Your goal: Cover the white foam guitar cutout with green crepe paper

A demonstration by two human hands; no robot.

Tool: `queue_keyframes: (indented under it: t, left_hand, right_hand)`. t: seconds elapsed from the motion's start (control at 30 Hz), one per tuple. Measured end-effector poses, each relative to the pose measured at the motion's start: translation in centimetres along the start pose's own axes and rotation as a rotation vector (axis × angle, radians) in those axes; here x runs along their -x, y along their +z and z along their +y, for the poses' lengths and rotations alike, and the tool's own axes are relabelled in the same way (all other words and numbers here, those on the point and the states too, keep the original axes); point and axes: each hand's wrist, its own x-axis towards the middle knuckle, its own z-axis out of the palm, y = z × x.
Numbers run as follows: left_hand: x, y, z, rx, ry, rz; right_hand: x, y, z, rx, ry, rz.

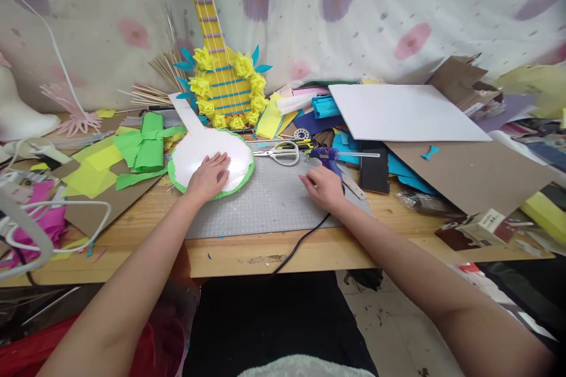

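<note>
My left hand lies flat, fingers stretched, on a white banjo-shaped cutout with ruffled green crepe paper round its edge. The cutout's neck points up and left, and its body overlaps a grey cutting mat. Over the mat's right part, my right hand is closed with its fingers curled; whether they hold anything small is hidden. Just behind that hand lies a blue-purple glue gun, its handle partly covered, with a clear glue stick out to the right. White-handled scissors rest between the hands.
A yellow paper guitar with paper flowers leans at the back. Green crepe paper and yellow sheets are at left. On the right are a black phone, white board and brown cardboard. A black cord crosses the table edge.
</note>
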Motion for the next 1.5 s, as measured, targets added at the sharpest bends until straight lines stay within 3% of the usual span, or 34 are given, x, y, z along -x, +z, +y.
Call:
queue_keyframes:
  t: [0.07, 0.2, 0.37, 0.47, 0.93, 1.07, 1.27, 1.5]
  left_hand:
    - [0.1, 0.1, 0.0, 0.002, 0.004, 0.008]
    - [0.3, 0.2, 0.0, 0.007, -0.002, 0.022]
    - [0.4, 0.1, 0.2, -0.001, -0.004, 0.039]
    - [0.4, 0.1, 0.3, -0.014, -0.002, 0.045]
    - [0.1, 0.4, 0.1, -0.049, 0.034, 0.024]
    - [0.0, 0.4, -0.1, -0.030, 0.019, 0.018]
    - [0.1, 0.6, -0.3, -0.013, 0.031, 0.038]
    - [0.1, 0.6, -0.1, -0.029, 0.042, 0.025]
  right_hand:
    - [-1.9, 0.9, -2.5, -0.066, -0.092, -0.097]
    - [-6.4, 3.9, -5.8, -0.338, -0.046, -0.208]
    - [-8.9, 7.2, -6.6, -0.850, 0.010, -0.315]
    - [-9.2, 7.9, -6.7, -0.990, 0.091, -0.306]
    - [-10.4, 7.1, -8.4, -0.558, 0.234, -0.250]
    - [-10.3, 6.8, -8.0, -0.643, 0.208, -0.279]
    - [-9.2, 6.9, -6.7, -0.762, -0.020, -0.346]
    - [-9.6, 7.4, -7.9, -0.576, 0.103, -0.288]
